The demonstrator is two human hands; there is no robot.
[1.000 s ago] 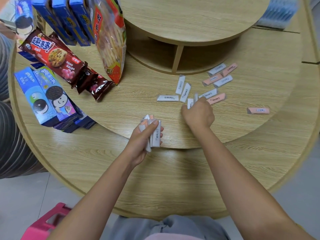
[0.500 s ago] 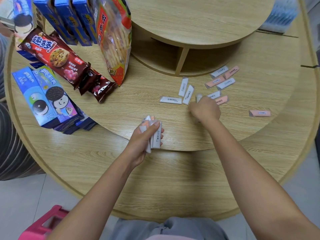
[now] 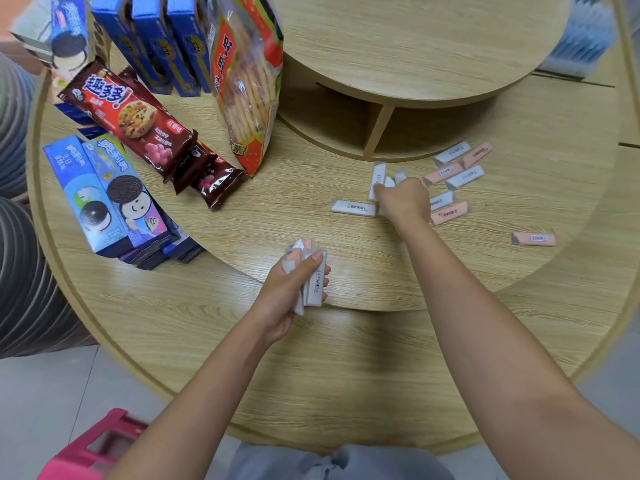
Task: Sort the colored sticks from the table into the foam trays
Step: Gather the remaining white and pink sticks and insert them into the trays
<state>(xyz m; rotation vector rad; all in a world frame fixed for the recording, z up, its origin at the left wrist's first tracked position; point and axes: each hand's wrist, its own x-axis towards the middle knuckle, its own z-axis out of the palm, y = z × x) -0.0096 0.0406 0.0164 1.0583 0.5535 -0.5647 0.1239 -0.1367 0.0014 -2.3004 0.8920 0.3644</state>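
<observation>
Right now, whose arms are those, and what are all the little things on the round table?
There is no machine here. A person wears a camera on the head, so the one picture looks down at their own two arms. The left hand holds a bundle of sticks in its grip, white ones and at least one pink. The right hand reaches among white sticks farther out; its fingers are hidden, so I cannot tell whether it has caught one. More white and pink sticks lie on the wooden table, with one pink stick off alone to the right. On the left sit snack packs.
</observation>
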